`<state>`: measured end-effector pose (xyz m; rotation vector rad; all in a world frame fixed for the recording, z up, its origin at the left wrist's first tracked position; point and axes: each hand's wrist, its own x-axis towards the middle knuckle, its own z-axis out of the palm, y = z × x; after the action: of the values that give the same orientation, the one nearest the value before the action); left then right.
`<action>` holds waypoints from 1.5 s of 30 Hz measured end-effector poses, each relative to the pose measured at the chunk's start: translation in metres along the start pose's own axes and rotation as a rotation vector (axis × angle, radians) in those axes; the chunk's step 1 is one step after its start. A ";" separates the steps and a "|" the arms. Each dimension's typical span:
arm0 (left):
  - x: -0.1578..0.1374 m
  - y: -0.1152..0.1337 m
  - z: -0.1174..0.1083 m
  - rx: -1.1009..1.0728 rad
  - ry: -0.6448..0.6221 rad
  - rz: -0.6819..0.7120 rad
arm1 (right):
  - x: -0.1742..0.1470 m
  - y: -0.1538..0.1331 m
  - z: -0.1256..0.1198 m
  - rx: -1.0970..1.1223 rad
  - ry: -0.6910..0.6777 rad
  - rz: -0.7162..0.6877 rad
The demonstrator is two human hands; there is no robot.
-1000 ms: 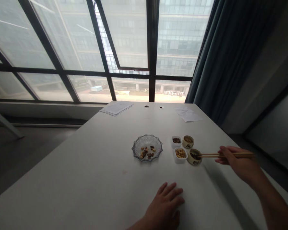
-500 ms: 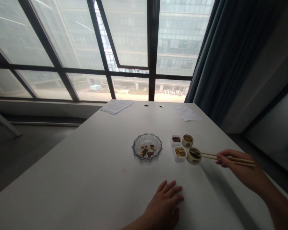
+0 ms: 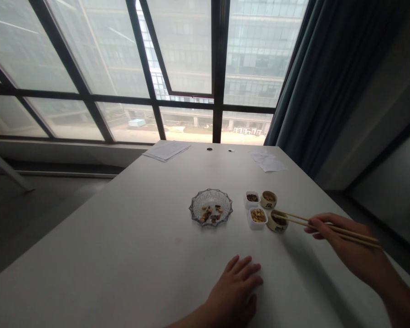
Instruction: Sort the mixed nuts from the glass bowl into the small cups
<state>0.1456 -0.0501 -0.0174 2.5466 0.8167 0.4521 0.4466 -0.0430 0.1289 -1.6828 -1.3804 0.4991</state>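
Note:
My right hand (image 3: 341, 241) is closed around a pair of wooden chopsticks (image 3: 341, 230). Their tips reach into a small beige bowl (image 3: 278, 227) with dark characters on its side and dark pieces inside; whether they pinch a piece I cannot make out. Behind it stands a matching bowl (image 3: 269, 205) with brownish contents. To the left are a white square cup of pale nuts (image 3: 258, 216) and another white cup (image 3: 248, 203) of dark pieces. A scalloped glass plate (image 3: 195, 214) holds several mixed nuts and dark bits. My left hand (image 3: 235, 288) lies on the table with fingers spread, holding nothing.
The white table (image 3: 130, 246) stretches toward a wide window. Papers lie at its far left (image 3: 166, 150) and another sheet (image 3: 268, 161) at its far right. Two round holes are near the back edge. A blue curtain (image 3: 314, 91) hangs at the right.
The chopsticks have shifted slightly left and up at the bowl, and their rear ends now angle lower to the right. My left hand stays in place.

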 end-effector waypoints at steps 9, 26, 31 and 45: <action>0.001 -0.005 0.008 0.001 0.004 0.029 | 0.012 -0.049 0.090 0.321 -0.174 -0.026; -0.001 -0.024 0.030 0.161 0.053 0.159 | 0.049 -0.079 0.182 0.164 -0.441 -0.216; -0.001 -0.028 0.035 0.245 0.132 0.187 | 0.050 -0.077 0.181 0.145 -0.489 -0.237; -0.002 -0.027 0.033 0.266 0.162 0.201 | 0.046 -0.080 0.167 0.092 -0.468 -0.261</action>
<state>0.1453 -0.0412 -0.0592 2.8840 0.7204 0.6591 0.2872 0.0619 0.1151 -1.3318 -1.8504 0.8251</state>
